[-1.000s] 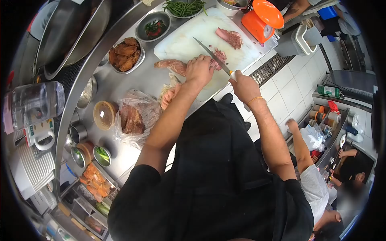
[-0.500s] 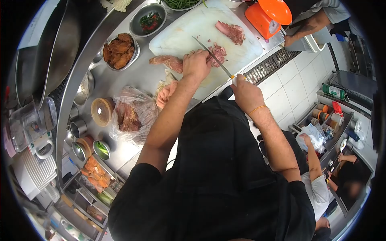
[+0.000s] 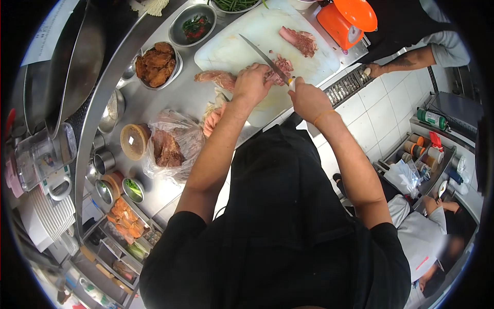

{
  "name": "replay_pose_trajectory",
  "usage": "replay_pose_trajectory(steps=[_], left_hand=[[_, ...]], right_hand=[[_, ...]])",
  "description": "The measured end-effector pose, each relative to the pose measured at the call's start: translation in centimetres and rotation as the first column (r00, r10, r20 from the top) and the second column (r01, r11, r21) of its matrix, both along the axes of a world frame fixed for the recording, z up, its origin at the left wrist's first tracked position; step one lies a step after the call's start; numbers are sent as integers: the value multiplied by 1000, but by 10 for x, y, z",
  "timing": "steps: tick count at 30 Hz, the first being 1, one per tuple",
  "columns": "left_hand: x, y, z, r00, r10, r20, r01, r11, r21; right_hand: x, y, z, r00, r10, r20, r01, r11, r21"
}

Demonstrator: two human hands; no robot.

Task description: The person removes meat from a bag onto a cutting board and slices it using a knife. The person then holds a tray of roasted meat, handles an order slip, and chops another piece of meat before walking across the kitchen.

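Observation:
My left hand (image 3: 251, 86) presses down on a long piece of meat (image 3: 215, 79) at the near left edge of the white cutting board (image 3: 231, 45). In my right hand (image 3: 310, 101) is a knife (image 3: 261, 53) with a white and yellow handle, its blade pointing up and left across the board. Chopped meat (image 3: 282, 69) lies beside my left fingertips, partly under the blade. Farther right on the board rests another chunk of meat (image 3: 299, 41). A crumpled pinkish cloth (image 3: 212, 119) is by my left wrist.
Bowls of fried pieces (image 3: 155, 64), red and green vegetables (image 3: 195, 28) and green beans (image 3: 234, 4) line the counter's far side. Bagged meat (image 3: 168, 149) and a lidded tub (image 3: 135, 141) sit left. An orange scale (image 3: 340, 26) stands right; a co-worker's arm (image 3: 406, 61) reaches in near it.
My right hand and the knife have moved left and up, closer to my left hand. The co-worker's arm near the scale has shifted lower and right. Another person at lower right has changed posture.

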State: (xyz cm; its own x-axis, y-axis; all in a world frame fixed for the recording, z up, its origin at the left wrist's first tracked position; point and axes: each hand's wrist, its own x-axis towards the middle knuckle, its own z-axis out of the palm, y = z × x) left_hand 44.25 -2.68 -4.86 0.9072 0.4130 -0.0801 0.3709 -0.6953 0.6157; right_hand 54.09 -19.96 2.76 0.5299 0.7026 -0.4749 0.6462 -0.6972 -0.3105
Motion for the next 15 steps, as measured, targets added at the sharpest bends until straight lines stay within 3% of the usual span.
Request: replay_pose_trajectory(steps=[3, 7, 10, 13, 15], left_hand=[[0, 2, -3, 1000, -2, 19, 3, 1000, -26], [1, 3, -9, 997, -76, 19, 73, 991, 111], [4, 2, -2, 996, -94, 11, 92, 989, 117], [2, 4, -8, 995, -101, 2, 100, 992, 76], [-1, 7, -9, 995, -77, 70, 73, 995, 61]], right_hand=[[-17, -16, 38, 1000, 0, -1, 0, 996, -91], [-33, -32, -3, 997, -69, 17, 70, 995, -73], [-28, -11, -44, 993, -114, 33, 116, 992, -51], [-11, 7, -45, 998, -52, 39, 51, 998, 31], [-3, 13, -17, 999, -18, 26, 17, 1000, 21]])
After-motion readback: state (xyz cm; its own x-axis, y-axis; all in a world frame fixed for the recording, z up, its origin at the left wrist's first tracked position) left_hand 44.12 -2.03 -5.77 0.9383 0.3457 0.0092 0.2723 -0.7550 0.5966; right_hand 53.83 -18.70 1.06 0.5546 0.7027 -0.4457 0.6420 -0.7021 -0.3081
